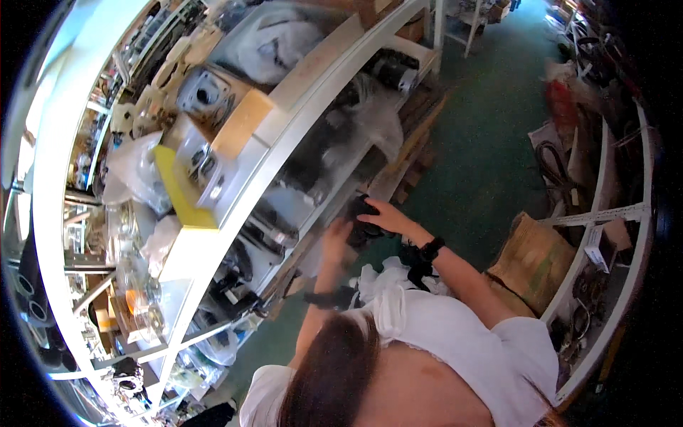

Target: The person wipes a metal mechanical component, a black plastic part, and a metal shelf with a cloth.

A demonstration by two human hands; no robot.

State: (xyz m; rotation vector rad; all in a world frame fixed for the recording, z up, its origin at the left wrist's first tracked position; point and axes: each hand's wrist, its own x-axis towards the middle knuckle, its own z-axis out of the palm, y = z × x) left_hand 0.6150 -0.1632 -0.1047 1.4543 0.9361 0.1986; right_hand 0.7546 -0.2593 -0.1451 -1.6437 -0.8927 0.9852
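My right hand (pixel 393 219) reaches forward over the edge of the lower shelf, its fingers bent onto a dark object (pixel 361 211). That object is black and partly hidden by the fingers, so its kind does not show. Close on its left, my left hand (pixel 337 240) is smeared by motion, and I cannot see whether it touches the object. Each wrist carries a black band. Below the hands, against my white top, hangs a bunch of white cloth or plastic (pixel 395 279).
A tall white shelf rack (pixel 235 213) on the left carries a yellow-sided bin (pixel 174 188), a cardboard box (pixel 242 124), bagged parts and metal housings. Along the right stand another rack (pixel 605 213) and a brown sack (pixel 530 260). Green floor (pixel 469 156) runs between them.
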